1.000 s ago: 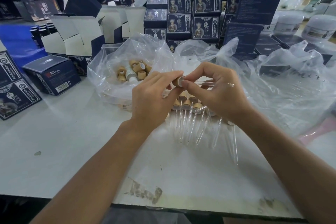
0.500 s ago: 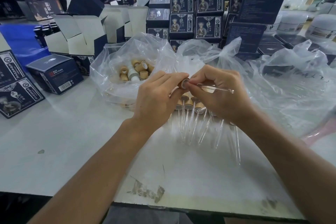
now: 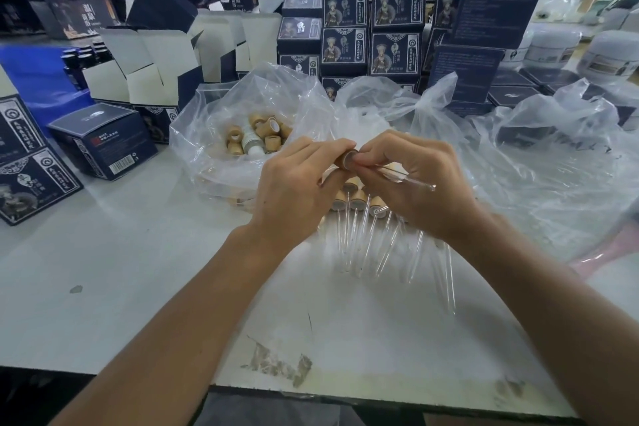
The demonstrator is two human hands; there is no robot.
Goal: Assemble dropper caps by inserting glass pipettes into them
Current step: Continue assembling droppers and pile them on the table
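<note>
White counter [image 3: 103, 270], scuffed near the front edge. Back half stacked with dark blue boxes [image 3: 394, 29]; several open cartons [image 3: 152, 59] at left, white jars [image 3: 553, 45] far right.

Clear bag [image 3: 221, 135] left of centre, mouth open: loose tan caps [image 3: 266, 135] piled inside, some lying on their side, plus one white piece among them. Second clear bag [image 3: 553, 156] spread out at right, contents can't tell.

Finished droppers [image 3: 356, 218] lie in a row on the counter just under the hands: caps away from the person, glass tips toward them.

Left hand [image 3: 294, 190]: grip closed around one cap [image 3: 347, 160], thumb and fingers wrapped on it, open end facing right.

Right hand [image 3: 415, 180]: fingertips pinching a pipette [image 3: 408, 178] at its near end, right at the cap's opening. Glass runs out to the right across the back of the fingers, tip free in the air. How far it's seated in the cap: hidden by the fingers.
</note>
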